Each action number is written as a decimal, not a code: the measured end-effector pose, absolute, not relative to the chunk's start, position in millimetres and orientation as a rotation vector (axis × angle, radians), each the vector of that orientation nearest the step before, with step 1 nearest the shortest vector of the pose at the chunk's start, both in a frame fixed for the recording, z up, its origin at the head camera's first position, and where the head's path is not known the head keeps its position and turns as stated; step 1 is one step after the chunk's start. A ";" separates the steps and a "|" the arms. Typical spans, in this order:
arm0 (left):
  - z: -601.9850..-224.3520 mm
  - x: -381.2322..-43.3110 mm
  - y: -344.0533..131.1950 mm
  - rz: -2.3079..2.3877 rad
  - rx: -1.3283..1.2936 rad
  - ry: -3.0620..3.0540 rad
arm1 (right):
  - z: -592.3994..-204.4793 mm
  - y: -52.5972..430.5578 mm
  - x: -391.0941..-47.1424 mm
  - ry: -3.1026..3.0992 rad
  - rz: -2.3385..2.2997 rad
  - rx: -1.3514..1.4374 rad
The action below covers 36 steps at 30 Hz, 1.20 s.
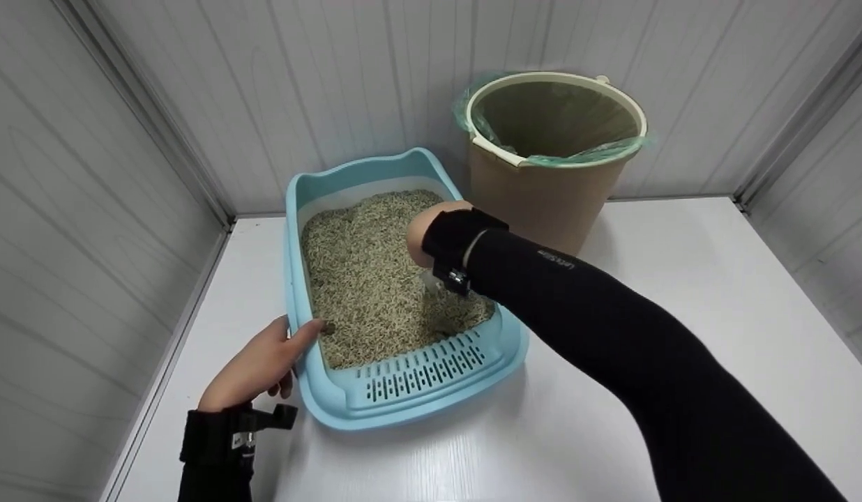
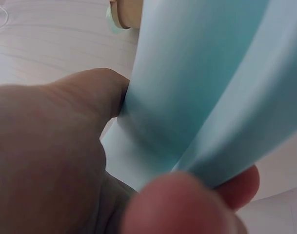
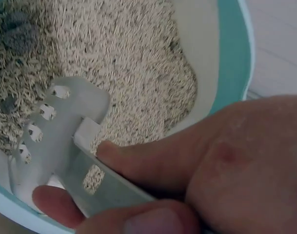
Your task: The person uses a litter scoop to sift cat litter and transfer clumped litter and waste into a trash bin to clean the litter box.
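Observation:
A light blue litter box (image 1: pixel 337 401) stands on a white surface, filled with pale, grain-like litter (image 1: pixel 368 258). My left hand (image 1: pixel 260 362) grips its near left rim, thumb over the top and fingers underneath; the left wrist view shows the blue wall (image 2: pixel 187 73) between them. Over the right part of the box, my right hand (image 1: pixel 431 226) holds a grey slotted litter scoop (image 3: pixel 65 112) by its handle, thumb on top. The scoop's head is down at the litter, near the box wall. Dark clumps (image 3: pixel 19 36) lie in the litter beside it.
Behind the box to the right stands a beige bin (image 1: pixel 535 202) lined with a green bag (image 1: pixel 591 153). A slotted grate (image 1: pixel 424 369) forms the box's front edge. Grey panel walls (image 1: pixel 347 84) enclose the back and sides.

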<state>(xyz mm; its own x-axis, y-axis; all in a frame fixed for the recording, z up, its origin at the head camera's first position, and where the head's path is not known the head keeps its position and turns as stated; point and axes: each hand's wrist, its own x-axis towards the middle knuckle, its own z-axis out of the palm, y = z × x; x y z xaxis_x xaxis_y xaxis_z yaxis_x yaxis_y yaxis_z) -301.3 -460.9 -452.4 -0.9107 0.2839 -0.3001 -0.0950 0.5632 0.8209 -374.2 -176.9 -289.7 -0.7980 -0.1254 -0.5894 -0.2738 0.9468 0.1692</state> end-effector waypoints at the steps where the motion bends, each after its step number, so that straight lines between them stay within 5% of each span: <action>1: -452.8 -301.2 -460.9 1.294 0.155 2.401 | -290.1 -178.4 -376.9 2.498 0.308 -0.249; 15: -450.7 -296.2 -464.7 1.324 0.191 2.371 | -342.7 -175.5 -412.6 2.603 0.014 0.031; 28: -449.4 -292.8 -464.9 1.326 0.180 2.368 | -434.5 -179.1 -426.6 2.985 -0.084 -0.048; 36: -450.3 -291.2 -465.4 1.332 0.143 2.383 | -452.5 -168.4 -437.1 3.004 -0.280 -0.065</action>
<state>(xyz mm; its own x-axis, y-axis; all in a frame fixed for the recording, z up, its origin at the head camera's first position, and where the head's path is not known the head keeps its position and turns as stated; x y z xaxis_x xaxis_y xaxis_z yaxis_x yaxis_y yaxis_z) -291.2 -465.4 -450.3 -0.9127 0.2807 -0.2969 -0.1058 0.5395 0.8353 -437.1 -168.4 -452.5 -0.9914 -0.0539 -0.1191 -0.0310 0.9820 -0.1866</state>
